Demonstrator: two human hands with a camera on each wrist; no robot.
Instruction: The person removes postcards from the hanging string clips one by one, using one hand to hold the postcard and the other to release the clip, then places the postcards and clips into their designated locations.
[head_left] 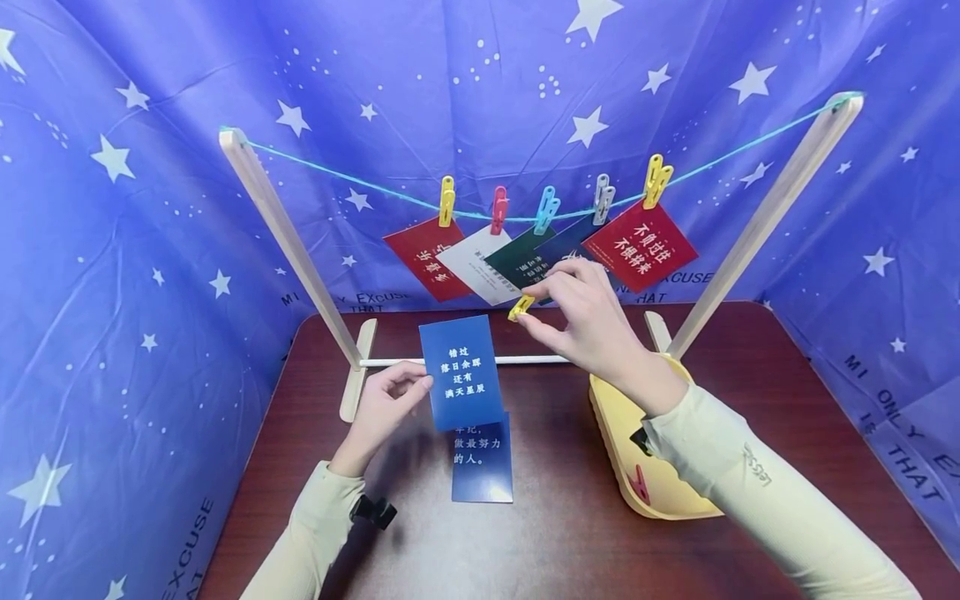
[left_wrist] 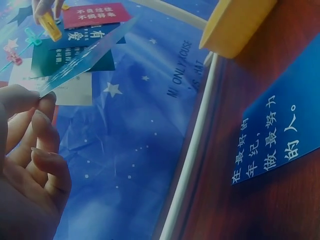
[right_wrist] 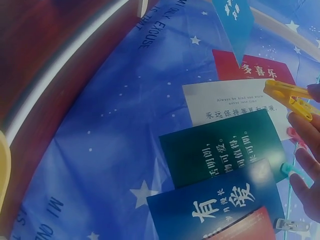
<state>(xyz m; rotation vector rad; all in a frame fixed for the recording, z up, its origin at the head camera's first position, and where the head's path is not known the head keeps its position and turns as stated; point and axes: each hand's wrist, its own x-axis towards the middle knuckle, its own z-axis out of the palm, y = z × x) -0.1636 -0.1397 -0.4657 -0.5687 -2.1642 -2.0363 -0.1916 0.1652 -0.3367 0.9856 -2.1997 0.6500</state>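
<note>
My left hand (head_left: 390, 408) pinches a blue card (head_left: 461, 371) with white characters by its left edge, raised over the table. Between thumb and fingertip of my right hand (head_left: 585, 321) is a yellow clothespin (head_left: 521, 307), in front of the hanging cards. Several cards hang from a teal string (head_left: 337, 177), each under a clothespin: a red card (head_left: 431, 258) at left, a white card (head_left: 480, 265), a green card (head_left: 521, 260), a dark blue card (right_wrist: 215, 205) and another red card (head_left: 641, 242) at right. A second blue card (head_left: 483, 467) lies on the table, partly covered by the held one.
Two slanted wooden posts (head_left: 292, 250) carry the string, joined low down by a white rod (head_left: 532, 360). A yellow basket (head_left: 622, 467) stands under my right forearm, with a red clothespin (head_left: 639, 485) inside. Blue star-patterned cloth (head_left: 480, 75) surrounds the table (head_left: 585, 542).
</note>
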